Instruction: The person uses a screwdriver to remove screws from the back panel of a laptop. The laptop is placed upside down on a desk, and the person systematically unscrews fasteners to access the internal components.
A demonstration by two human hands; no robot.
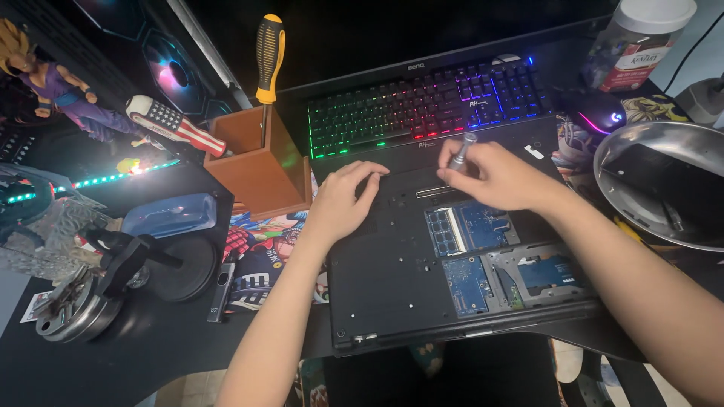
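Right hand [494, 177] fingers are closed around a small silver screwdriver [461, 153], held upright on the upturned black laptop [392, 279]. At nine o'clock, the left hand [343, 203] is laid flat, fingers spread, on the case. At twelve o'clock, a backlit keyboard [422, 102] is seen.

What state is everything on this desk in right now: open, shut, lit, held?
Black upturned laptop: bottom cover off, blue boards exposed.
Small silver screwdriver: upright, gripped by right hand.
Left hand: flat on laptop, holding nothing.
Rainbow-backlit keyboard: lit.
Black mouse: glowing.
Brown wooden box: open, holding yellow-black screwdriver.
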